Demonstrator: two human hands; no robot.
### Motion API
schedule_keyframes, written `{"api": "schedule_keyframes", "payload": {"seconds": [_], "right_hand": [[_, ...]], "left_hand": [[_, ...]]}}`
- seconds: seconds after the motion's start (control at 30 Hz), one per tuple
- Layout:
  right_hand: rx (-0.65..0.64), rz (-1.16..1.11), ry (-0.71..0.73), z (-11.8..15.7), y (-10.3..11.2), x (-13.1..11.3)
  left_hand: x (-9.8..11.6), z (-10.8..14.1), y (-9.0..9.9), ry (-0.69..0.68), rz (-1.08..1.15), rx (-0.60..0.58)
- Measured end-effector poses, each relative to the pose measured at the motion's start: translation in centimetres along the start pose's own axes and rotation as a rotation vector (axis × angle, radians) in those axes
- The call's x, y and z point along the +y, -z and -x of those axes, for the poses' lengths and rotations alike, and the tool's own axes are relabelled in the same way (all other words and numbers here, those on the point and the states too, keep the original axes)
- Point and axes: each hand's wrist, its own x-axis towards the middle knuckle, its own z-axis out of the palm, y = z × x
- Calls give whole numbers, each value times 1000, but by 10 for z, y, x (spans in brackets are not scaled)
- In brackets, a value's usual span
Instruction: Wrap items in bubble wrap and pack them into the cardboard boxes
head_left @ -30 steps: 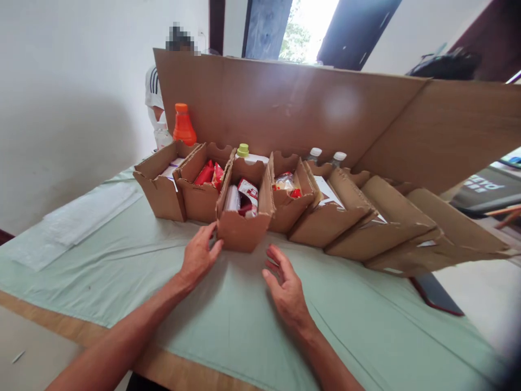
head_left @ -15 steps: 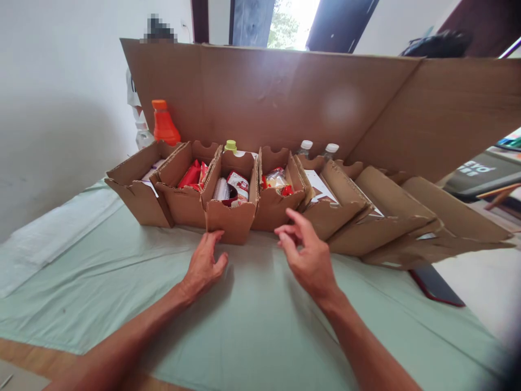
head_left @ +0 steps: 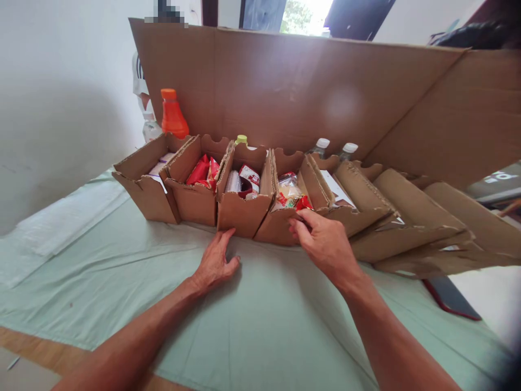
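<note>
A row of open cardboard boxes stands on a pale green cloth. My right hand [head_left: 323, 239] pinches the front wall of the fourth cardboard box [head_left: 274, 225] from the left, near its top right corner. Inside that box lie clear and red food packets [head_left: 290, 190]. My left hand [head_left: 215, 260] rests on the cloth, fingers stretched out, with its fingertips at the lower front of the third cardboard box [head_left: 240, 213]. That box holds a red-and-white packet [head_left: 249, 179] and a clear rolled item. Red packets [head_left: 203, 171] lie in the second box [head_left: 193, 203].
A tall cardboard panel [head_left: 277, 87] stands behind the row. An orange bottle [head_left: 174, 117] and white-capped bottles [head_left: 349, 149] are between them. Boxes at the right [head_left: 419, 239] lean over. A dark flat device [head_left: 451, 298] lies at right; plastic sheeting [head_left: 61, 222] lies at left.
My right hand has moved forward onto the fourth box and closed on its front wall. That box has come toward me beside the third. The camera view has shifted slightly.
</note>
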Motion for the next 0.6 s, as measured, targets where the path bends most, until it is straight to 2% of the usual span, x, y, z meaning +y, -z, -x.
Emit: {"api": "schedule_keyframes", "payload": {"seconds": [0.13, 0.23, 0.3, 0.4, 0.47, 0.53, 0.6], "right_hand": [[101, -28, 73, 8, 18, -24], [222, 145, 296, -9, 21, -55], [216, 291, 424, -28, 14, -68], [100, 403, 486, -52, -1, -69], [67, 419, 513, -59, -6, -63], [111, 414, 525, -57, -5, -63], [175, 385, 522, -53, -1, -76]], "left_hand": [[1, 3, 4, 14, 25, 36], [-2, 5, 8, 42, 27, 114], [-4, 5, 9, 37, 22, 147], [-5, 4, 8, -6, 21, 125], [-7, 4, 5, -36, 24, 86], [-8, 5, 1, -45, 26, 52], [-10, 4, -3, -32, 26, 32]]}}
